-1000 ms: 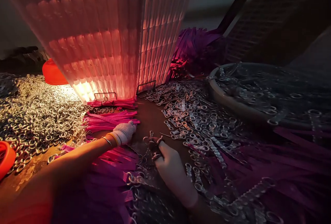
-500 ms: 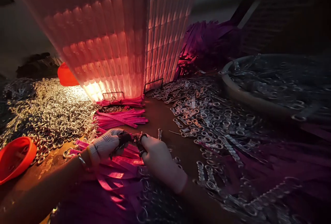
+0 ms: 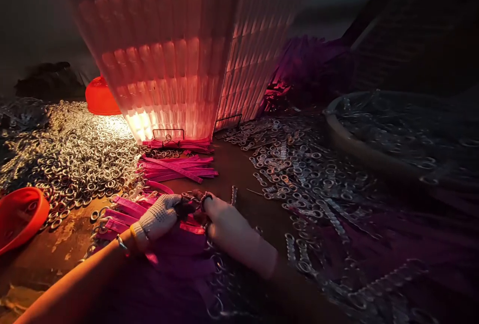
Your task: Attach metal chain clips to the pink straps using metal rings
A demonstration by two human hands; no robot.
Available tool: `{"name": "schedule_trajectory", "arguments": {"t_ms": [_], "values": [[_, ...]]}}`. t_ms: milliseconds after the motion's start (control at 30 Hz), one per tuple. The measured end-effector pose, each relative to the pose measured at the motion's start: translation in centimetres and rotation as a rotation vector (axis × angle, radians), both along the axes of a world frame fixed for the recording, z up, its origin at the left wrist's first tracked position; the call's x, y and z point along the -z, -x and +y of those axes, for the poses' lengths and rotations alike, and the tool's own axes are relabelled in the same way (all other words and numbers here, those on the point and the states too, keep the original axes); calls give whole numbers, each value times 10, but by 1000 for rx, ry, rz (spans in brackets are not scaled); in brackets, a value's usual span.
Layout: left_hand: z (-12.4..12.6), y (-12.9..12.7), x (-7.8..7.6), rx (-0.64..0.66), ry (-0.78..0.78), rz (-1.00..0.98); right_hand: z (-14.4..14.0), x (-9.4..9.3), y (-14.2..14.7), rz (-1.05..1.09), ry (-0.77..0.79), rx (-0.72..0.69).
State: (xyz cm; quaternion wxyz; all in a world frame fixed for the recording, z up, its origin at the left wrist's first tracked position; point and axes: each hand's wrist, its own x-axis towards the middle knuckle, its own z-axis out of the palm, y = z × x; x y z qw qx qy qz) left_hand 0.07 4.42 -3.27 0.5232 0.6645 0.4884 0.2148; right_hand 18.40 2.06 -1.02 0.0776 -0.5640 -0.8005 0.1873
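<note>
Both hands' fingers (image 3: pixel 187 207) hide whatever small piece they pinch.

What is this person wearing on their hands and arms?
Both hands wear light knitted work gloves: the left hand glove has a yellow cuff edge, with a thin bracelet at the wrist. The right hand glove is plain. Both forearms are sleeveless.

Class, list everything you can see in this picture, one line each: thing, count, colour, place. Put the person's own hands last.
Metal rings: a large heap, silver, left of the table.
Ring clips: many, silver, right of centre.
Straps: a loose bundle, pink, centre.
Tall ribbed stack: one, glowing pink-orange, behind the straps.
Bowls: two, orange, left edge and behind the rings.
Basin: one, pale rim, right, holding metal parts.
Left hand: gloved, white, over pink straps.
Right hand: gloved, pale, meeting the left.
</note>
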Motion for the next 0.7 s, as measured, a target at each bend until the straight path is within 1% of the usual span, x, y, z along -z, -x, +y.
{"name": "schedule_trajectory", "arguments": {"t_ms": [100, 200, 300, 400, 467, 533, 567, 633, 700], "values": [[-2, 2, 10, -78, 69, -55, 6, -3, 3, -103, 102, 0], [-5, 1, 15, -91, 72, -3, 11, -6, 6, -210, 139, 7], [-4, 0, 15, -47, 77, 22, 13, -6, 8, -204, 130, -75], [-1, 3, 11, 16, 101, 7, 12, -8, 12, -195, 128, -136], [3, 9, 9, 70, 124, 15, 10, -11, 16, -191, 127, -138], [9, 15, 8, 110, 189, 37, 8, -14, 16, -192, 121, -107], [12, 17, 9, 115, 224, 43, 6, -15, 14, -195, 112, -85], [17, 20, 8, 87, 235, -1, 0, -17, -1, -209, 59, -43], [16, 19, 2, 8, 225, -105, -12, -18, -29, -241, -16, 11]]}}
